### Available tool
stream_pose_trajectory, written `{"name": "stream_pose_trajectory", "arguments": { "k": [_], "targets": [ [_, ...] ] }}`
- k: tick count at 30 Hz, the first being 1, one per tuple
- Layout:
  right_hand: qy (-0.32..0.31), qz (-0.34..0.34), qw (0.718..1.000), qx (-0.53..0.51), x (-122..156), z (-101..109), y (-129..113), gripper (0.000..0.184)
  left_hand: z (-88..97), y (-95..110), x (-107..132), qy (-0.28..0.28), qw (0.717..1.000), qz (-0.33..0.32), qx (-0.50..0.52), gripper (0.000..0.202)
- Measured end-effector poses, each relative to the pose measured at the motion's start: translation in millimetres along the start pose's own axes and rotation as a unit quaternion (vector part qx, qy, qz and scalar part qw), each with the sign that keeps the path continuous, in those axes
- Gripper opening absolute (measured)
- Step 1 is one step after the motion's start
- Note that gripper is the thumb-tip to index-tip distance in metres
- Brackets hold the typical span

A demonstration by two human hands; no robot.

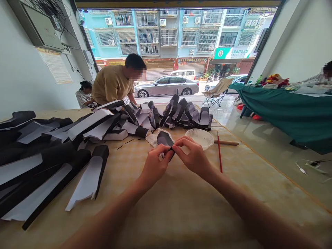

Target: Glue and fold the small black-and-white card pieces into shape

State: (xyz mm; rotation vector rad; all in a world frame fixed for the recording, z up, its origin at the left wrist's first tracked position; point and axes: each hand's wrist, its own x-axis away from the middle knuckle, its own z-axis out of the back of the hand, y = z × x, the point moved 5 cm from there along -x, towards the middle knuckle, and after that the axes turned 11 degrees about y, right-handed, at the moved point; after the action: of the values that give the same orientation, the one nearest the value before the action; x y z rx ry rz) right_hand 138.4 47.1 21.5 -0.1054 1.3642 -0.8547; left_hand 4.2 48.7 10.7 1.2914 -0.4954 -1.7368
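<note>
Both of my hands meet over the middle of the table and pinch one small black-and-white cut piece (165, 139). My left hand (155, 163) grips its near edge with thumb and fingers pressed together. My right hand (193, 155) pinches the same edge from the right, fingers curled. The piece rises away from me, its dark face up. Just beyond it sits a shallow white bowl (200, 137), with a red-handled brush (219, 152) lying to the right of my right hand.
Large heaps of black-and-white cut pieces (52, 152) cover the left of the table, with folded ones (186, 116) stacked at the far middle. A person in a tan shirt (114, 83) bends over the far edge. A green-draped table (285, 110) stands right.
</note>
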Motion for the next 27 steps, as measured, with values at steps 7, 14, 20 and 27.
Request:
{"name": "stream_pose_trajectory", "arguments": {
  "k": [7,14,20,27],
  "targets": [
    [0.002,0.004,1.000,-0.004,-0.5,2.2,-4.5,0.002,-0.7,3.1,2.3,0.008,1.000,-0.003,0.028,0.017],
    [-0.013,-0.009,1.000,-0.010,-1.0,0.0,-2.1,0.010,0.6,-1.9,1.6,0.018,0.999,0.025,0.037,0.021],
    [-0.009,-0.011,1.000,-0.016,2.8,-3.9,-0.5,0.011,-1.0,-5.0,3.3,0.012,0.998,0.051,0.034,0.023],
    [-0.017,-0.056,0.997,-0.041,1.0,-2.7,1.7,0.011,-1.1,-1.9,1.0,0.005,0.999,0.031,0.018,0.023]
  ]
}}
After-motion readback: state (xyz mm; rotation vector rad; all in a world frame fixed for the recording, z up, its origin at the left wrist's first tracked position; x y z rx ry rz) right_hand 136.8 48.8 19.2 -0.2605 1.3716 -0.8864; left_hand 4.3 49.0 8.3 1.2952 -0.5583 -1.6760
